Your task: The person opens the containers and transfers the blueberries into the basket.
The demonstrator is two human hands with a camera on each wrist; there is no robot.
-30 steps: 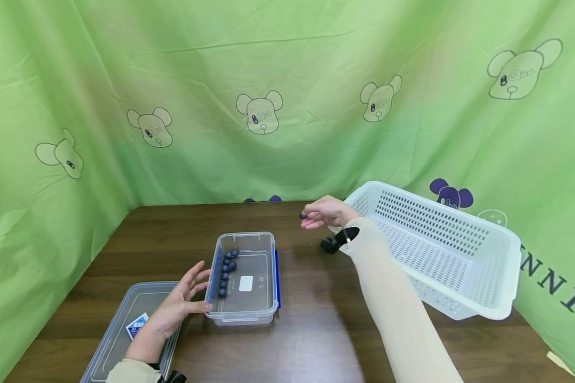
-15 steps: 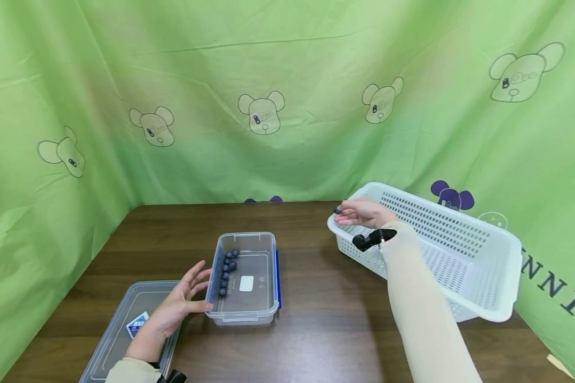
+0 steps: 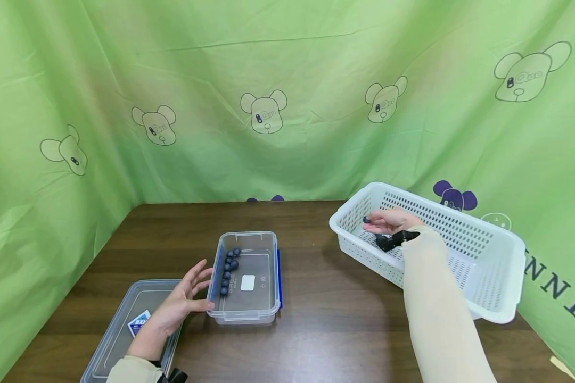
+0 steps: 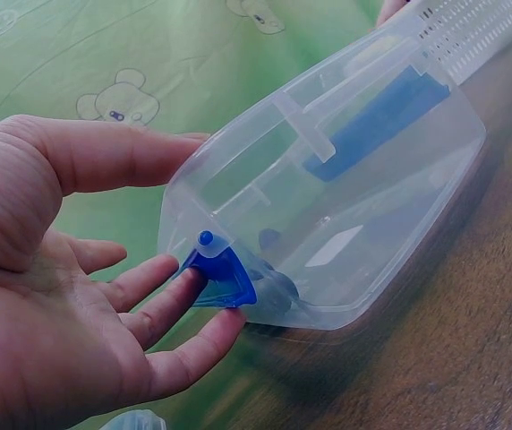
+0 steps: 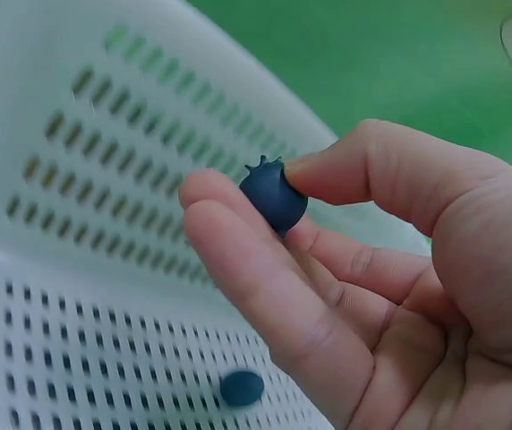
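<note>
In the right wrist view my right hand (image 5: 372, 260) pinches a dark blueberry (image 5: 274, 197) between thumb and fingertips, its small crown facing up. That hand is over the left part of the white perforated basket (image 3: 495, 279). Below it, another dark berry (image 5: 242, 389) lies on the basket floor. My left hand (image 3: 177, 306) is at the left side of a clear plastic box (image 3: 263, 271), fingers spread. Its thumb touches the rim, and its fingertips rest against the blue latch (image 4: 225, 278). Several blueberries (image 3: 227, 275) line the left side inside the box.
A clear lid (image 3: 103, 343) with a blue-and-white label lies on the brown table (image 3: 316, 340), partly under my left forearm. The basket stands at the back right. A green curtain (image 3: 211, 170) with mouse-like drawings hangs behind the table.
My right hand has moved right with the blueberry, from beside the basket, past its left rim, to above its inside. The left hand and the box have stayed put.
</note>
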